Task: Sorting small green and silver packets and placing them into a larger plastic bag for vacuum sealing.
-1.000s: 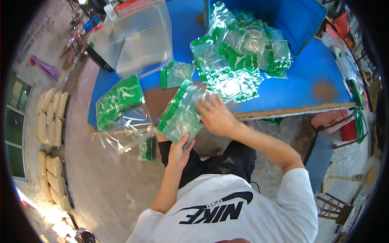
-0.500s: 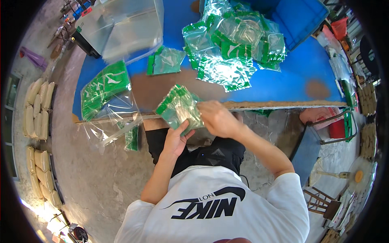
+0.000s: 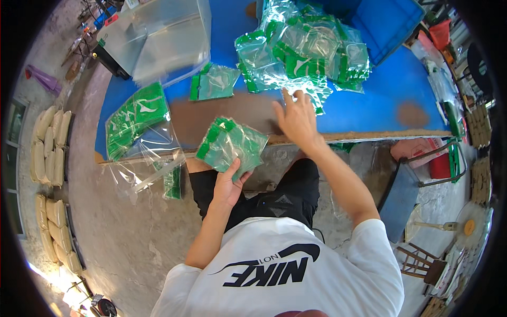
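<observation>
Head view: from where I stand, the left hand (image 3: 228, 187) clamps a fanned packet bundle (image 3: 235, 145); the right hand (image 3: 299, 122), fingers apart, is nearer the packet pile (image 3: 316, 46), spread forward from its fingertips on the blue surface (image 3: 364, 113).

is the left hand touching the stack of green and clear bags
Touching: the head view shows the left hand holding the bag stack near its lower edge, thumb pressed over the front.

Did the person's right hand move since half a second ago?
Yes. The right hand moved forward past the blue table's near edge, toward the pile of green-and-clear bags.
</observation>
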A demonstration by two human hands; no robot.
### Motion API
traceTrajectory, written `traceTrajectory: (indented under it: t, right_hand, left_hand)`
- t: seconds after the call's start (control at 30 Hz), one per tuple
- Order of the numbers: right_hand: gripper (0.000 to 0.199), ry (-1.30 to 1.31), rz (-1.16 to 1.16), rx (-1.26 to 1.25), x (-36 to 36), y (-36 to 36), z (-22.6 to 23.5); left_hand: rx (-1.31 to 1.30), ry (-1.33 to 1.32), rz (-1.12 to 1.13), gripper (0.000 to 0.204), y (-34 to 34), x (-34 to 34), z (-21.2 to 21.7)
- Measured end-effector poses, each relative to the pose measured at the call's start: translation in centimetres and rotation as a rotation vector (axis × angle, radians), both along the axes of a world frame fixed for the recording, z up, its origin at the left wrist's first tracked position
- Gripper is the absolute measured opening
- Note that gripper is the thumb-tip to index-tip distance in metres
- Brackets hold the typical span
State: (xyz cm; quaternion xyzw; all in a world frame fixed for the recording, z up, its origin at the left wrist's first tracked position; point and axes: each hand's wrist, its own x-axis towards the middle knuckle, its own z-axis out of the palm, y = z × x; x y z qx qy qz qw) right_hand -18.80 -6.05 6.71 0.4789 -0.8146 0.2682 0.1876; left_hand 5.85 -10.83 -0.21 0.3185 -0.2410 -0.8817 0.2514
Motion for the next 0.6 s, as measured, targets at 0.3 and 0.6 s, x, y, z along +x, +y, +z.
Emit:
traceTrajectory:
  t: [0.3, 0.6]
  right_hand:
    - [0.026, -0.546, 0.751, -0.023, 4.6, 2.1, -1.2]
    - [0.045, 0.006, 0.352, 0.017, -1.8, -3.8, -1.8]
  left_hand:
    - [-0.13, -0.018, -0.076, 0.044, -1.6, 2.5, 0.9]
    - [-0.101, 0.045, -0.02, 0.042, -1.6, 2.6, 0.0]
